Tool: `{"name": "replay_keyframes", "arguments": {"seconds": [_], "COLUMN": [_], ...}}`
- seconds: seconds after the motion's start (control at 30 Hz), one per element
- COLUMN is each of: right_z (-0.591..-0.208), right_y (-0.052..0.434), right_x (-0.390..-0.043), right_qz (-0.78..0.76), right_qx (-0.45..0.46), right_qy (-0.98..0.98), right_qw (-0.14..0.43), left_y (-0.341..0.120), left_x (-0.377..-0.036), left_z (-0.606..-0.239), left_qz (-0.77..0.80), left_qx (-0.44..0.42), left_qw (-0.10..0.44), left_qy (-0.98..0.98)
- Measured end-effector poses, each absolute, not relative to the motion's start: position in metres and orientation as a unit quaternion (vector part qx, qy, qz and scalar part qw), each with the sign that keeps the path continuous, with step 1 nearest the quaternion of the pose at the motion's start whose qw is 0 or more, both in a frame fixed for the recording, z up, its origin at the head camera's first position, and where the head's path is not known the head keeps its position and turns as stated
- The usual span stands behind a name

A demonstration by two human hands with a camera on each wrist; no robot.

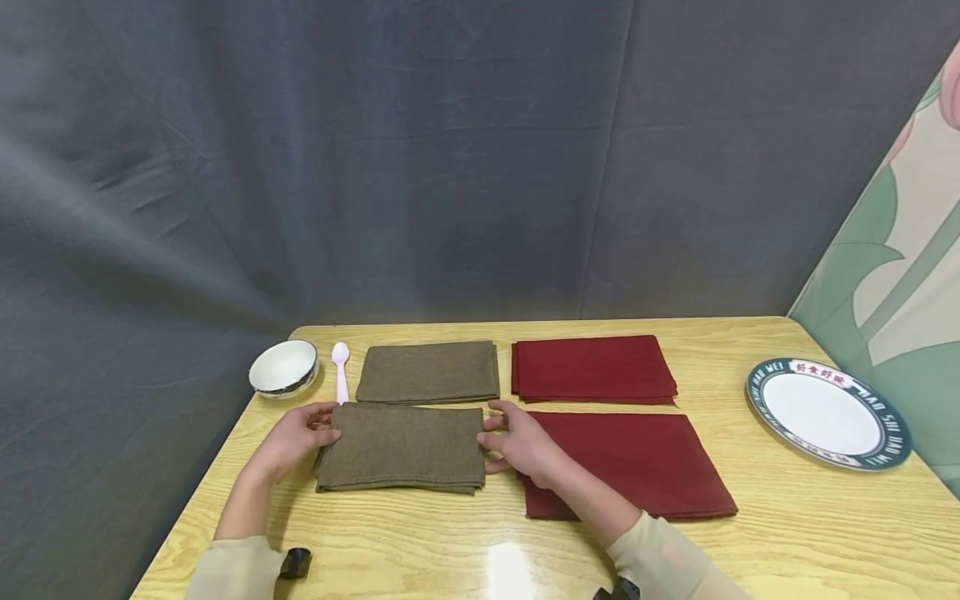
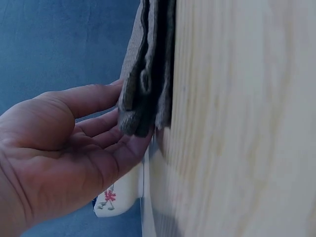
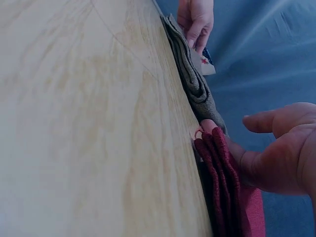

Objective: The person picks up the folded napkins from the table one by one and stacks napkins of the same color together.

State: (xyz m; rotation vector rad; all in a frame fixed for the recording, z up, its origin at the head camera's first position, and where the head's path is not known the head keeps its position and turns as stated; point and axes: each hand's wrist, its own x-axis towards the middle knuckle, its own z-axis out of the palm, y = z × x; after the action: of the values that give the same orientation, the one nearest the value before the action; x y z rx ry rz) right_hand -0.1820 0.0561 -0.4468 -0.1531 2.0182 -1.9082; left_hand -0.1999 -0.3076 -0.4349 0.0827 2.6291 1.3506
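Two hands at the short ends of one folded olive-brown cloth napkin (image 1: 401, 447): left hand (image 1: 294, 435) with relaxed, nearly straight fingers against the left edge, right hand (image 1: 522, 444) loosely open at the right edge, resting over a folded dark red cloth napkin (image 1: 630, 462). Nothing gripped. Best squared by even inward pressure from both sides, layers aligned, flat on the pale wooden surface (image 1: 787, 533). Farther out: second brown napkin (image 1: 429, 372), second red napkin (image 1: 592, 368), pink plastic spoon (image 1: 341, 371), white ceramic bowl (image 1: 283, 367), blue-rimmed white plate (image 1: 827, 412).

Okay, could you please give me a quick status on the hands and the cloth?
Left hand, right hand: open, touching ends of near brown cloth. Cloth folded, flat on table. Nothing in the way.
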Motion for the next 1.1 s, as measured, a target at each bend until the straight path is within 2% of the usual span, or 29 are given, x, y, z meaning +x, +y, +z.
{"name": "replay_keyframes", "arguments": {"seconds": [0.5,0.67,0.93,1.1], "right_z": [-0.449,-0.449,-0.454,-0.456], "right_y": [0.056,0.056,0.054,0.052], "right_x": [-0.181,-0.181,-0.182,-0.181], "right_qz": [-0.68,-0.695,-0.685,-0.674], "right_qx": [-0.053,-0.045,-0.039,-0.04], "right_qy": [0.707,0.695,0.707,0.721], "right_qw": [0.184,0.181,0.17,0.154], "left_y": [-0.3,-0.301,-0.301,-0.302], "left_x": [-0.202,-0.2,-0.197,-0.198], "left_z": [-0.434,-0.431,-0.428,-0.427], "left_qz": [0.466,0.479,0.537,0.52], "left_qx": [-0.009,0.011,0.026,0.043], "left_qw": [0.097,0.097,0.14,0.142], "left_qy": [0.879,0.872,0.831,0.841]}}
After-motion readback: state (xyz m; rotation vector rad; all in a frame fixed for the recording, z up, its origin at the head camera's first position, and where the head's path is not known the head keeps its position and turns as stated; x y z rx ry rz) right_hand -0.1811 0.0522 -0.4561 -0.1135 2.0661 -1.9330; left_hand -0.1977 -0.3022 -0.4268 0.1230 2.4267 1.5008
